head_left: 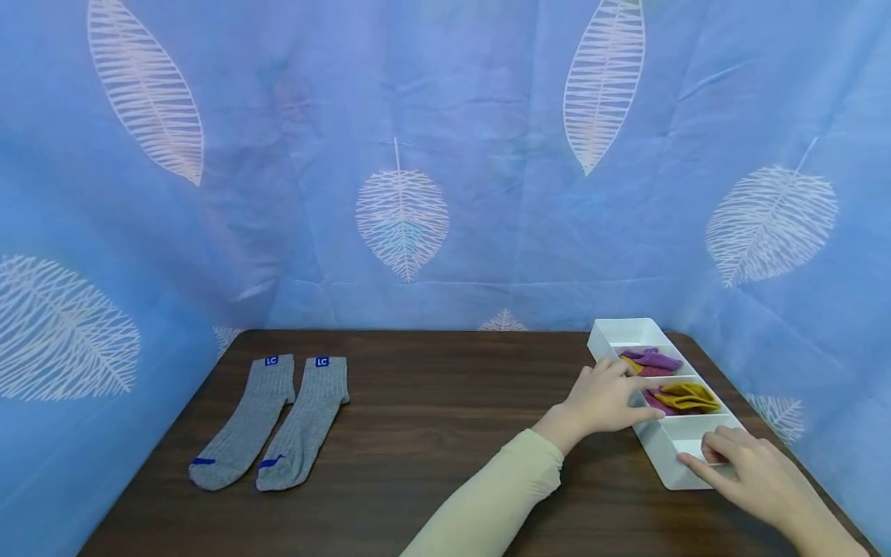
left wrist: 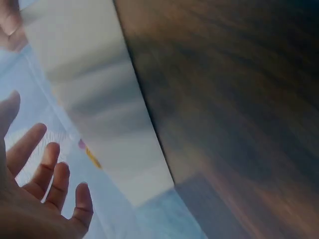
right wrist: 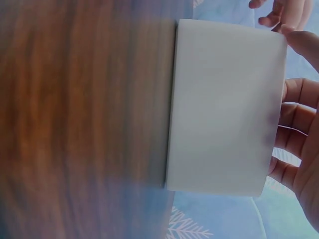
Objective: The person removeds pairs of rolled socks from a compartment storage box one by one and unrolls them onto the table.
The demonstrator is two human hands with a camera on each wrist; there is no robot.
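Observation:
A long white divided box (head_left: 664, 464) stands at the table's right side. Folded purple, yellow and reddish cloth (head_left: 650, 360) lies in one of its middle compartments. The compartment nearer to me holds folded mustard and purple cloth (head_left: 685, 397). My left hand (head_left: 602, 394) hovers by the box's left rim beside these, its fingers loosely spread and holding nothing in the left wrist view. At the box's near end is my right hand (head_left: 759, 476), fingers slightly bent over the nearest compartment and thumb by the rim. In the right wrist view, the near wall (right wrist: 227, 109) partly hides those fingertips.
Two grey socks, a left one (head_left: 244, 425) and a right one (head_left: 306, 425), lie flat side by side on the dark wooden table (head_left: 431, 433). A blue curtain (head_left: 480, 232) with white leaf prints hangs behind and around the table.

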